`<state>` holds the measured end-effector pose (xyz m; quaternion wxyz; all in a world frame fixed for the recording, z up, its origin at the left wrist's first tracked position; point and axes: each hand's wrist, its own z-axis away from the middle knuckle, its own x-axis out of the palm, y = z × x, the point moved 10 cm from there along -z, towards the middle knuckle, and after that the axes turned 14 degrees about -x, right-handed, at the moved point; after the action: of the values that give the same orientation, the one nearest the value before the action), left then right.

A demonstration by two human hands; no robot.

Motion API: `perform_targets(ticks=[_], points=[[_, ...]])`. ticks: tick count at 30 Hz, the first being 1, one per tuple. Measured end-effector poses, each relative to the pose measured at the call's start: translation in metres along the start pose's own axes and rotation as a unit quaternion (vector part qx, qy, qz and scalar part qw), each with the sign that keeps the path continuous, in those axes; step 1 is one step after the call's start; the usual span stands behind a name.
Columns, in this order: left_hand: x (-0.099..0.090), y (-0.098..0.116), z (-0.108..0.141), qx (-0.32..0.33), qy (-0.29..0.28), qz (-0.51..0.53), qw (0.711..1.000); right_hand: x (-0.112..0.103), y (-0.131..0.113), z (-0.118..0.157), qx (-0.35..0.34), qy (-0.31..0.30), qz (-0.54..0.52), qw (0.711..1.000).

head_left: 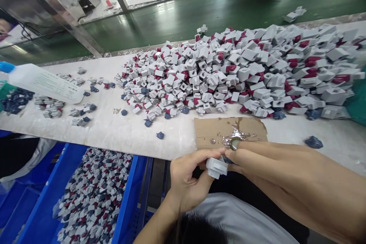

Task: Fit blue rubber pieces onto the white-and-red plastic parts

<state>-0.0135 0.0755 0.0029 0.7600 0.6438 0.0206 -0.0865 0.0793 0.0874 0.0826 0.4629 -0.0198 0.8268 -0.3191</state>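
My left hand (188,179) pinches a grey plastic block (216,167) low in the middle of the view. My right hand (257,164) meets it from the right, with a small dark blue piece (226,159) held between its fingers against the block. A round grey-green disc (235,144) shows at the right fingertips, but I cannot tell what it is. Just beyond both hands lies a torn cardboard sheet (228,131) smeared with shiny glue. A large heap of grey blocks with red parts (217,72) covers the white belt (103,129) behind it.
A blue crate (130,194) full of grey, red and dark blue assembled parts stands below the belt at left. Loose dark blue pieces lie on the belt. A white bottle (42,82) lies at far left. Green floor runs beyond the belt.
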Motion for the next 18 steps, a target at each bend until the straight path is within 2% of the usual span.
perform_targets(ticks=[11,15,18], points=[[0.008,0.014,0.0,0.079,-0.007,-0.11,0.991,0.005,0.008,0.011,-0.006,-0.014,0.022,1.0],[0.014,0.014,-0.002,0.099,-0.018,-0.163,0.982,0.008,0.013,0.013,-0.003,-0.006,0.028,1.0],[0.017,0.007,-0.005,0.088,-0.034,-0.158,0.983,0.011,0.018,0.016,0.003,0.002,0.009,1.0]])
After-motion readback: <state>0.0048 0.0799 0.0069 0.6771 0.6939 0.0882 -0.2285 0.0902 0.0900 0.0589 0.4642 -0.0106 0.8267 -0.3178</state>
